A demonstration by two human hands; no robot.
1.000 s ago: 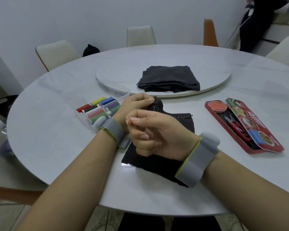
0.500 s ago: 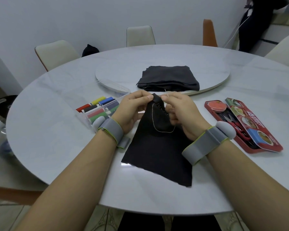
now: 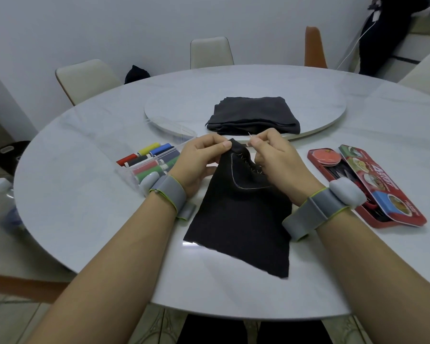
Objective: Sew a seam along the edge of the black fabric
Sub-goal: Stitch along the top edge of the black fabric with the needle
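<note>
At the centre of the frame a piece of black fabric lies on a round white table, its near end flat and its far end lifted by both hands. The left hand pinches the top edge of the fabric between thumb and fingers. The right hand has its fingers closed on a thin needle just above that edge, its lower fingers resting on the cloth. A pale thread loops across the fabric below a row of short stitches along the right edge. Both wrists wear grey bands. Left of centre sits a clear box of thread spools. At the right lies an open red tin. Beyond the hands, a folded dark cloth rests on a turntable.
</note>
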